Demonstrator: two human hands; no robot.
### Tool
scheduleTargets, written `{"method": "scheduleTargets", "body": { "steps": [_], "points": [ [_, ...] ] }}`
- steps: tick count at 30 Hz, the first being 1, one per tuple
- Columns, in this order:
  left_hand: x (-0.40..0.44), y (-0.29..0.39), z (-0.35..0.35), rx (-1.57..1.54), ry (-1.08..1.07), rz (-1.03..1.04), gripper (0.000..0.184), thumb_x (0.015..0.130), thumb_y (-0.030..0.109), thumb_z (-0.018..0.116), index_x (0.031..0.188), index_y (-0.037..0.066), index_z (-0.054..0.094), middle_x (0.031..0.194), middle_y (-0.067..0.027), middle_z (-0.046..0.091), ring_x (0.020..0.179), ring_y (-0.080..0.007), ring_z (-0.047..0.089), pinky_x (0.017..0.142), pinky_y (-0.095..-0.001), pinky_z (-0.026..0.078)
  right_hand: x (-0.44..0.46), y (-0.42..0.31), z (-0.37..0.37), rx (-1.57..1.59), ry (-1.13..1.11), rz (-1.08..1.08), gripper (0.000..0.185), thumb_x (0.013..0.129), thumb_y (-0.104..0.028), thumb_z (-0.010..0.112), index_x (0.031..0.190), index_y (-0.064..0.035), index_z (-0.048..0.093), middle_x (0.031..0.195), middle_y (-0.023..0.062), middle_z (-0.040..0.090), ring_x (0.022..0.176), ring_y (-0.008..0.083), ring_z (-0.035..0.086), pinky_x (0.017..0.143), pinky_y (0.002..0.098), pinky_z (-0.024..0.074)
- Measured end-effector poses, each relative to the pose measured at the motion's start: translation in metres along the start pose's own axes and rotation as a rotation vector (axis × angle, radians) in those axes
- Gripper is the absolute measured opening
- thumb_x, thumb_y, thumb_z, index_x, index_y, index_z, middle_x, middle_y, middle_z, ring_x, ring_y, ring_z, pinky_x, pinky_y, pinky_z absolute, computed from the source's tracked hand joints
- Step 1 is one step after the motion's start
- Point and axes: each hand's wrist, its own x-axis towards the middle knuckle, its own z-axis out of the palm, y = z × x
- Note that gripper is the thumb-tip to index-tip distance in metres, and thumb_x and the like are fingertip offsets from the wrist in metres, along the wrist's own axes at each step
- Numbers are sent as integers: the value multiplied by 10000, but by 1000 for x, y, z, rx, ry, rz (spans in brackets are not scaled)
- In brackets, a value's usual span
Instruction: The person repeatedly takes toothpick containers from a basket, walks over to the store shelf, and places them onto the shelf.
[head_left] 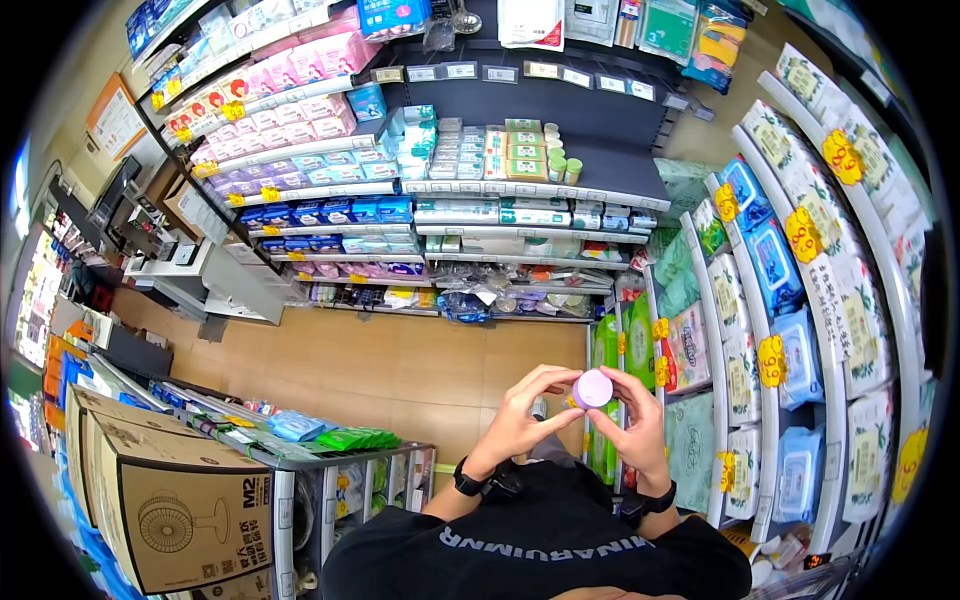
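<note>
A small round container with a pale pink-purple lid (593,388) is held up in front of my chest, its top facing the camera. My left hand (522,415) grips it from the left between thumb and fingertips. From the other side, my right hand (638,425) pinches it too, fingers curved around the edge. A bit of yellow shows low on the container's left side; the rest of its body is mostly hidden beneath the lid. Dark bands are on both wrists.
Ahead stands a dark shelf unit (610,168) with small boxes and green-lidded tubs (572,170). Shelves of tissue packs and blue wipes packs (797,360) rise close on my right. At lower left are cardboard fan boxes (190,500); a white counter (225,285) is farther back.
</note>
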Motion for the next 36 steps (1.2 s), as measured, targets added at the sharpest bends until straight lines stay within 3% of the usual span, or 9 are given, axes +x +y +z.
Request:
{"method": "scheduleTargets", "body": {
  "steps": [20,26,28,31,36],
  "points": [
    [188,-75,39,103,-75,-12,529,880,91,800,1364,26,595,1313,-133,636,1162,-258,661,976,-356,559,164,82,-98,6,22,-47,544,840,-39,817,1338,32,612,1240,172,703,1128,245,709,995,359,552],
    [223,-98,47,126,-35,-28,550,853,56,812,1358,29,595,1309,-128,632,1150,-259,663,979,-355,555,201,102,-112,47,39,-21,531,846,-32,808,1331,36,604,1240,168,701,1136,243,703,1003,361,549],
    [234,-104,45,134,-31,-30,553,850,52,813,1357,29,595,1307,-129,633,1149,-260,662,979,-354,555,212,112,-116,72,-23,0,597,867,-1,774,1407,50,526,1334,170,637,1228,232,642,1068,358,499],
    [250,-117,41,132,-25,-57,556,845,48,814,1356,30,596,1305,-130,635,1149,-261,661,977,-351,554,232,118,-118,61,-48,-3,614,871,0,770,1425,44,510,1355,171,624,1231,233,639,1075,363,494],
    [280,-144,30,130,-11,-77,553,845,51,810,1354,33,597,1299,-132,638,1144,-262,661,971,-347,551,273,134,-115,26,-38,-30,571,881,-14,759,1413,28,556,1330,161,638,1203,236,657,1033,359,528]
  ]
}}
